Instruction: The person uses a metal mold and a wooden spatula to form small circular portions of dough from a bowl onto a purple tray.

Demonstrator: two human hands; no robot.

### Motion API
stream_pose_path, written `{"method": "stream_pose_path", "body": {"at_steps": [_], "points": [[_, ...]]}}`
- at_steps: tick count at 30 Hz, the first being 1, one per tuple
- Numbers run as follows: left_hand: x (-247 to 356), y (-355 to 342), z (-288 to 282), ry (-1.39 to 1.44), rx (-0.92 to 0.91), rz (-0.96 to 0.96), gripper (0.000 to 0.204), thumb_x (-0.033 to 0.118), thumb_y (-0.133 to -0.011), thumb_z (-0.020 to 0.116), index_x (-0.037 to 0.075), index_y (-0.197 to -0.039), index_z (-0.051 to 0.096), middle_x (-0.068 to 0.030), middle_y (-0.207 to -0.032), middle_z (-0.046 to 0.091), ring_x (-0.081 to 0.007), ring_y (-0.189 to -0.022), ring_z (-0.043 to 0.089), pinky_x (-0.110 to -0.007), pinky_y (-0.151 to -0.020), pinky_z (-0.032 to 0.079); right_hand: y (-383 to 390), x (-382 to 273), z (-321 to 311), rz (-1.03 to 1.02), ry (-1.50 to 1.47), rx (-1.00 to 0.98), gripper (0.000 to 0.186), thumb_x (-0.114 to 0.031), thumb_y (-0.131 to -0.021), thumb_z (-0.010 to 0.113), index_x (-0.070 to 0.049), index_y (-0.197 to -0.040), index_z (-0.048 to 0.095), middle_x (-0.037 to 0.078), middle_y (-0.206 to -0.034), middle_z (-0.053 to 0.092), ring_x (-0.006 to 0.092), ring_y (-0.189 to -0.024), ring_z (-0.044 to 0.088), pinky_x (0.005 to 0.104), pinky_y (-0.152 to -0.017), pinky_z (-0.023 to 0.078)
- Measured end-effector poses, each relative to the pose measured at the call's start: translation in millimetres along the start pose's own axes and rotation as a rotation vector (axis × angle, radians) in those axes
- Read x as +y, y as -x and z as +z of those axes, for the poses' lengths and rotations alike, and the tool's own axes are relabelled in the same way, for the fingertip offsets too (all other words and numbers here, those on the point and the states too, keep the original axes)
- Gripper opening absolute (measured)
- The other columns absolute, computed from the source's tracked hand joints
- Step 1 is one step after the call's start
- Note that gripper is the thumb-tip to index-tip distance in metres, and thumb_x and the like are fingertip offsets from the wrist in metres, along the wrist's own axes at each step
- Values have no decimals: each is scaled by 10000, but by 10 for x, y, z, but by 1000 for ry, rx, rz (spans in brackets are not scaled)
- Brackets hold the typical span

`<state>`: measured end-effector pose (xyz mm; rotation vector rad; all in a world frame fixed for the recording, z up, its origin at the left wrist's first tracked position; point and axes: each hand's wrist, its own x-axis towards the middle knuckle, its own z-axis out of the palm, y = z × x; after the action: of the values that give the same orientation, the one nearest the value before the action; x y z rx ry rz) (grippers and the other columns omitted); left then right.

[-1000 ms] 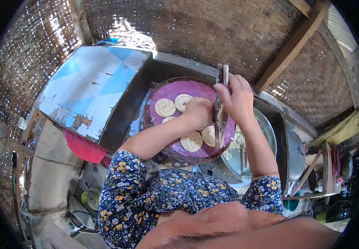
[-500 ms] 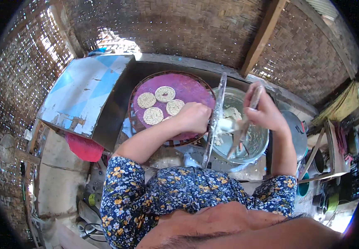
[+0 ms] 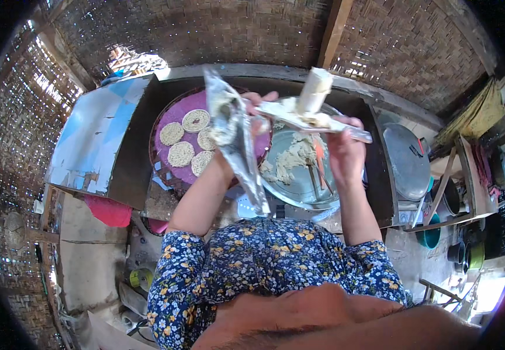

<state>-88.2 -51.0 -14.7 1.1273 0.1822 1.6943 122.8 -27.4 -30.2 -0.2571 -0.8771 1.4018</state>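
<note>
My left hand [image 3: 257, 102] is partly hidden behind a long metal-faced board [image 3: 238, 140] of a dough press, its fingers closed around it. Pale dough clings to the middle of that board, which stands tilted over the tray's right side. My right hand [image 3: 346, 156] grips one end of the other press half, a flat bar with a thick white plunger [image 3: 315, 90] pointing up. The bar's far end meets my left fingers. Underneath, a metal basin [image 3: 281, 194] holds lumpy pale dough [image 3: 292, 158] and some utensils. Several round, noodle-textured dough discs [image 3: 180, 154] lie on a purple round tray [image 3: 168, 116].
A blue-and-white painted box [image 3: 101, 128] stands left of the tray. Right of the basin sits a large lidded metal pot [image 3: 406, 160]. A woven bamboo wall [image 3: 241, 35] rises behind the worktop. A wooden shelf frame [image 3: 471, 186] is at far right.
The press halves have come apart: the holed board moved left with my left hand, and the plunger piece turned upward in my right hand. The view shifted, so the tray and basin appear farther left.
</note>
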Motion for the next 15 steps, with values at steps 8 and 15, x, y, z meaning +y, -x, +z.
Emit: {"method": "stream_pose_path", "body": {"at_steps": [8, 15], "points": [[346, 193, -237, -211, 82, 139, 228, 61, -668, 673, 35, -828, 513, -55, -846, 477, -346, -943, 535, -251, -584, 527, 99, 846, -1833, 728, 1963, -531, 566, -237, -616, 702, -19, -1093, 489, 229, -1112, 497, 321, -1027, 497, 386, -853, 406], [684, 619, -567, -123, 130, -27, 293, 160, -699, 679, 25, -856, 473, -160, -930, 470, -312, -842, 563, -307, -628, 470, -131, 920, -1979, 917, 2205, -1131, 145, -56, -659, 521, -41, -704, 659, 138, -850, 628, 254, -804, 607, 352, -702, 477]]}}
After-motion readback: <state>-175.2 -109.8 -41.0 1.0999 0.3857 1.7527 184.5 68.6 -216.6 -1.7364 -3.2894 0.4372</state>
